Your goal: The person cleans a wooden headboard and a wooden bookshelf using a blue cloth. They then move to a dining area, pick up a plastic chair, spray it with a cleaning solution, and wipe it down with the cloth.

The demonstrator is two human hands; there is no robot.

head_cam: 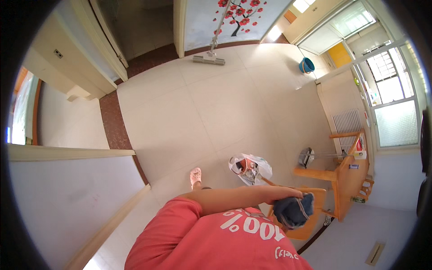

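My left arm reaches across the front of my red T-shirt (216,243), which bears white print. At its end my left hand (293,193) grips a bunched dark blue cloth (292,212) with a pale stripe along it. The cloth hangs over the wooden chair (303,233), in front of my right side. My right hand is out of view, and the cloth may hide it. Beyond my forearm, a white plastic bag (265,168) stands open on the floor with reddish and dark items inside. One foot in a pink clog (195,176) shows left of the bag.
A sponge mop (209,60) leans by the flower-decorated wall (202,27). A blue bucket (306,64) stands near the far doorway. To the right are a long-handled dustpan (306,157) and a wooden table (351,182) with small items. A wall corner (148,186) juts in at left.
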